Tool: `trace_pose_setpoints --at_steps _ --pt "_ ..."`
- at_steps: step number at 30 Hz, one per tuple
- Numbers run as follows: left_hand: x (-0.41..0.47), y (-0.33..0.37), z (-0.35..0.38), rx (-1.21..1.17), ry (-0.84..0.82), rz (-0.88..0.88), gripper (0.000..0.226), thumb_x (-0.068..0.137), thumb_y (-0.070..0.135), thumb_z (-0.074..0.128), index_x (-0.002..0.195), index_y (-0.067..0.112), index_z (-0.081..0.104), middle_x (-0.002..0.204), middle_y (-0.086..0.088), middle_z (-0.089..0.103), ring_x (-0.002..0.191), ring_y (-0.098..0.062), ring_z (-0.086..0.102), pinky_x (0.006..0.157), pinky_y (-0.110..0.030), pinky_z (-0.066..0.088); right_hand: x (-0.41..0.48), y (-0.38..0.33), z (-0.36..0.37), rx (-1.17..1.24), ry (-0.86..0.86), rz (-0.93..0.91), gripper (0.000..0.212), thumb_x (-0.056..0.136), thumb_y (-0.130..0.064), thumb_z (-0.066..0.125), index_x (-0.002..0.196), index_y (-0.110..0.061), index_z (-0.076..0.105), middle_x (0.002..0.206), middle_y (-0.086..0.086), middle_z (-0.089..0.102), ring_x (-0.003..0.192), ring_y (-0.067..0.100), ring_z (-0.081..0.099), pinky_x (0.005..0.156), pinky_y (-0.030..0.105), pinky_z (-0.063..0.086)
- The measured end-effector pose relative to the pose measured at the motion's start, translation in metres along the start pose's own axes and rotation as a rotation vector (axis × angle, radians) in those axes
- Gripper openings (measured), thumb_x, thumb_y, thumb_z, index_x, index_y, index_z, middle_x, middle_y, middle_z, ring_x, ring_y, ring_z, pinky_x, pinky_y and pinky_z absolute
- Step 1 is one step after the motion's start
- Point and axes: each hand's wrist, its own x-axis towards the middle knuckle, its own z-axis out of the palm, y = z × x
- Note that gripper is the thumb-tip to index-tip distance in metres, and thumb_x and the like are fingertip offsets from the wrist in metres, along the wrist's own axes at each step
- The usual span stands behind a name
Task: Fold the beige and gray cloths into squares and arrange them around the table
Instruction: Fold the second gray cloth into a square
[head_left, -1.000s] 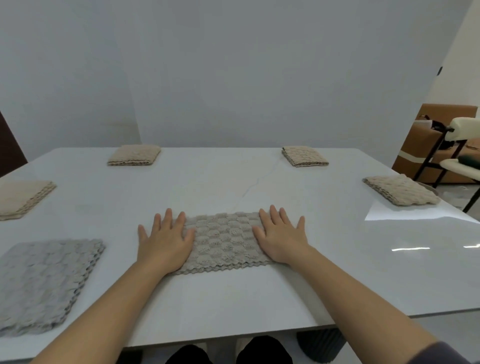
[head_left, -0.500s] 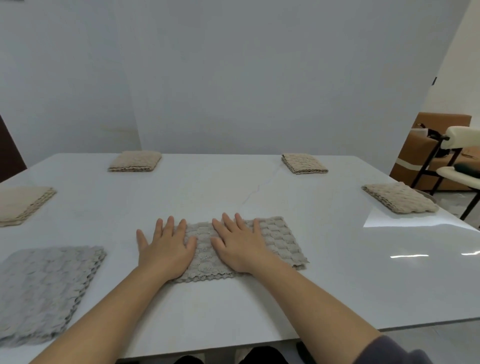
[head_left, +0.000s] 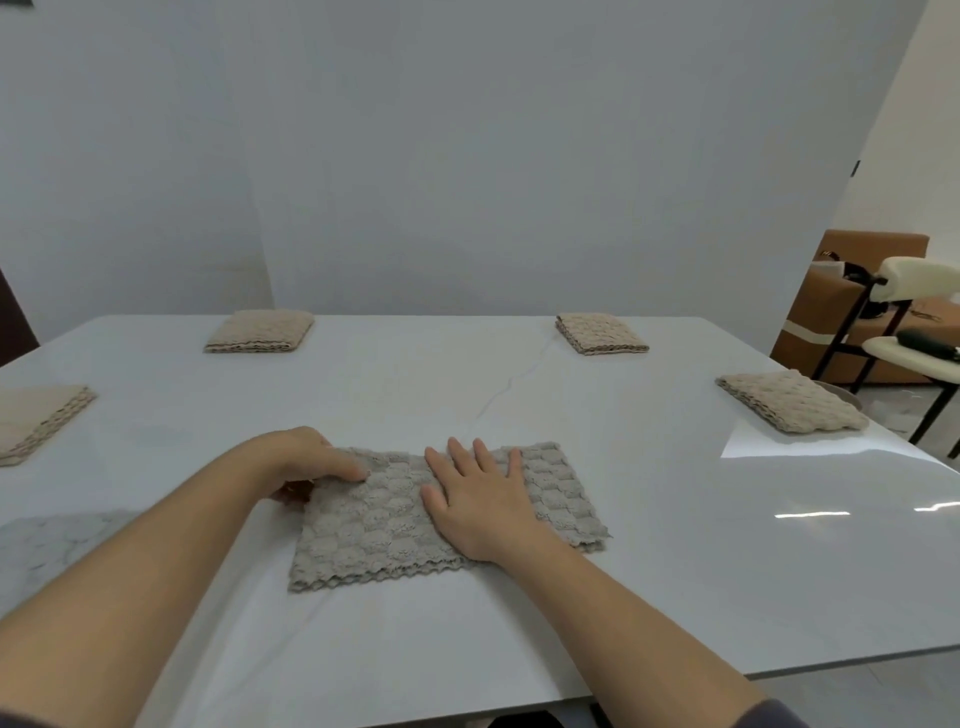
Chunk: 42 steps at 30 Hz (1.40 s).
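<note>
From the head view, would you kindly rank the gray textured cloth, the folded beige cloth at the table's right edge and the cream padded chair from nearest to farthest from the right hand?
1. Gray textured cloth: under the right hand, touching.
2. Folded beige cloth: at the right edge of the white table.
3. Cream padded chair: beyond the table, far right.

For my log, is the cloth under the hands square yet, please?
Not yet: the gray cloth is a wide rectangle; left hand pinches its edge, right hand presses it flat.
</note>
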Motion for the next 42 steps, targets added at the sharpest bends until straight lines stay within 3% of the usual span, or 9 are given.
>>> trace_pose_setpoints --at_steps 8,15,22,25,28,30,34,38,42 --pt "-0.006 -0.005 0.012 -0.445 0.110 0.014 0.023 0.091 0.023 0.062 0.099 0.002 0.061 0.094 -0.016 0.068 0.074 -0.028 0.063 0.062 -0.030 0.051 0.001 -0.003 0.001 -0.007 -0.010 0.027 0.058 0.101 -0.049 0.012 0.155 -0.031 0.004 0.163 0.000 -0.002 0.149 0.027 -0.009 0.114 0.060 -0.012" --pt "0.003 -0.020 0.023 0.100 0.626 0.132 0.027 0.101 0.033 0.038 0.096 0.009 0.048 0.091 -0.011 0.056 0.084 -0.028 0.054 0.068 -0.035 0.042 0.006 -0.023 0.003 0.000 -0.015 0.046 0.059 0.100 -0.050 0.009 0.155 -0.029 0.002 0.163 0.003 -0.004 0.149 0.029 -0.010 0.114 0.061 -0.012" --pt "-0.010 0.005 0.003 -0.199 0.458 0.159 0.030 0.095 0.030 0.053 0.076 0.007 0.056 0.083 -0.013 0.063 0.076 -0.028 0.058 0.066 -0.034 0.044 0.006 -0.025 -0.003 0.055 -0.039 0.029 0.059 0.101 -0.046 0.015 0.155 -0.024 0.005 0.163 0.005 -0.003 0.149 0.029 -0.011 0.114 0.059 -0.013" --pt "-0.034 0.042 0.000 -0.622 0.209 0.167 0.021 0.090 0.026 0.060 0.082 0.006 0.060 0.079 -0.012 0.062 0.065 -0.025 0.058 0.063 -0.030 0.047 0.003 -0.024 -0.028 0.500 0.039 -0.013 0.053 0.103 -0.034 0.030 0.149 -0.007 0.027 0.158 0.012 0.023 0.147 0.026 0.014 0.117 0.046 0.007" --pt "-0.050 0.076 0.011 -0.768 -0.027 0.228 0.021 0.088 0.031 0.057 0.078 0.013 0.058 0.070 -0.006 0.057 0.052 -0.018 0.055 0.056 -0.027 0.044 -0.001 -0.021 -0.054 1.449 -0.043 0.107 0.054 0.102 -0.041 0.036 0.140 -0.004 0.045 0.145 0.010 0.048 0.127 0.021 0.048 0.105 0.033 0.034" --pt "-0.056 0.089 0.028 -0.859 -0.182 0.270 0.028 0.094 0.035 0.051 0.097 0.008 0.057 0.086 -0.012 0.065 0.070 -0.023 0.066 0.064 -0.035 0.056 -0.005 -0.008 -0.067 1.941 -0.185 0.198 0.067 0.098 -0.057 0.033 0.133 -0.004 0.055 0.132 0.019 0.059 0.116 0.030 0.058 0.102 0.039 0.042" --pt "-0.055 0.090 0.059 -1.005 -0.090 0.398 0.016 0.098 0.013 0.048 0.103 0.002 0.057 0.094 -0.019 0.065 0.075 -0.026 0.068 0.063 -0.035 0.060 -0.016 0.031 -0.080 1.921 -0.258 0.287 0.048 0.098 -0.043 0.043 0.103 -0.002 0.066 0.091 0.017 0.071 0.079 0.029 0.070 0.071 0.035 0.058" --pt "-0.042 0.071 0.082 -0.412 0.429 0.593 0.019 0.093 0.006 0.047 0.098 0.015 0.063 0.101 -0.003 0.063 0.082 -0.013 0.059 0.070 -0.025 0.048 -0.014 0.050 -0.068 1.650 -0.279 0.485 0.022 0.097 -0.020 0.048 0.098 -0.004 0.062 0.081 0.013 0.071 0.071 0.024 0.070 0.069 0.034 0.055" --pt "-0.028 0.055 0.101 0.000 0.433 0.716 0.039 0.100 0.023 0.041 0.139 0.018 0.046 0.145 0.004 0.042 0.134 -0.010 0.036 0.111 -0.027 0.027 -0.008 0.061 -0.064 1.417 -0.063 0.560 0.007 0.092 -0.008 0.055 0.090 -0.003 0.060 0.075 0.012 0.061 0.062 0.023 0.060 0.066 0.034 0.055"
